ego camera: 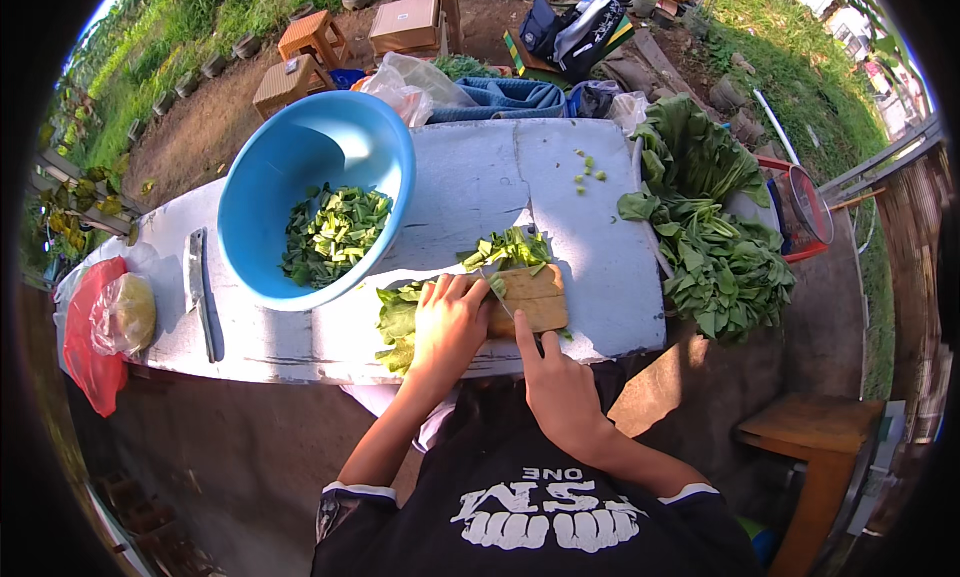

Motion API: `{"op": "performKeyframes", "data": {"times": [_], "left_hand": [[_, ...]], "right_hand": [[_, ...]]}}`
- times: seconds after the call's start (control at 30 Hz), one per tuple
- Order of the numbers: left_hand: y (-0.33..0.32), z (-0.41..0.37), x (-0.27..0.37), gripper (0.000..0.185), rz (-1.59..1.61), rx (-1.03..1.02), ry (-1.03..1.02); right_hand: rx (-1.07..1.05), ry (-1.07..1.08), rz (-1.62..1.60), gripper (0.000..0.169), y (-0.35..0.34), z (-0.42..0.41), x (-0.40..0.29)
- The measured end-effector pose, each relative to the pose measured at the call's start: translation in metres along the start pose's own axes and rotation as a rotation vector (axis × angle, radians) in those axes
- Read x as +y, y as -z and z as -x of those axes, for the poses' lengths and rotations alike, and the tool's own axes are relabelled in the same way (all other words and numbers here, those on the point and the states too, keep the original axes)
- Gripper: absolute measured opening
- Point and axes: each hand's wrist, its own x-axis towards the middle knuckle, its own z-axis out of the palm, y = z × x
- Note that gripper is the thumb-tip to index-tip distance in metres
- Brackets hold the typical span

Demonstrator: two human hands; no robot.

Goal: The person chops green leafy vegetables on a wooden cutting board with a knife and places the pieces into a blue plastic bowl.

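My left hand (452, 323) presses a bunch of leafy greens (397, 320) onto a small wooden cutting board (538, 295) at the table's near edge. My right hand (555, 382) grips a knife, its handle mostly hidden in the fingers. The knife blade (498, 295) lies over the board beside my left fingers, its index finger side facing the greens. Cut green pieces (512, 248) are heaped at the board's far edge. To the left, a tilted blue plastic basin (255, 194) holds chopped leaves and stems (337, 235).
Leafy greens (727, 269) are piled at the table's right end. A cleaver-like knife (197, 284) lies left of the basin. Further left are a red plastic bag (90, 337) and a clear bag (124, 314). A blue cloth (510, 96) lies beyond the white tabletop (465, 168).
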Motion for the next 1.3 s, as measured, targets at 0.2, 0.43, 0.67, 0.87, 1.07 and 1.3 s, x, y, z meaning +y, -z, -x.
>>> {"op": "performKeyframes", "data": {"times": [0.2, 0.43, 0.67, 0.87, 1.07, 1.3], "left_hand": [[-0.001, -0.002, -0.001, 0.016, 0.05, 0.018, -0.014], [-0.001, -0.002, -0.003, 0.015, -0.001, 0.015, -0.016], [-0.003, 0.001, -0.003, 0.013, 0.028, 0.03, 0.01], [-0.002, 0.001, 0.001, 0.017, 0.023, 0.022, 0.022], [-0.006, 0.004, 0.001, 0.02, 0.035, 0.1, 0.011], [-0.007, 0.005, -0.002, 0.023, 0.025, 0.069, 0.028]], "right_hand": [[0.03, -0.015, -0.12, 0.066, -0.005, 0.004, 0.009], [0.019, -0.007, -0.101, 0.067, -0.002, 0.002, 0.006], [0.065, 0.075, 0.04, 0.076, -0.021, -0.007, 0.014], [0.041, 0.043, -0.029, 0.072, -0.029, -0.031, 0.016], [0.137, 0.093, -0.091, 0.057, -0.04, -0.033, 0.041], [0.148, 0.131, -0.491, 0.041, -0.006, -0.033, 0.075]]}}
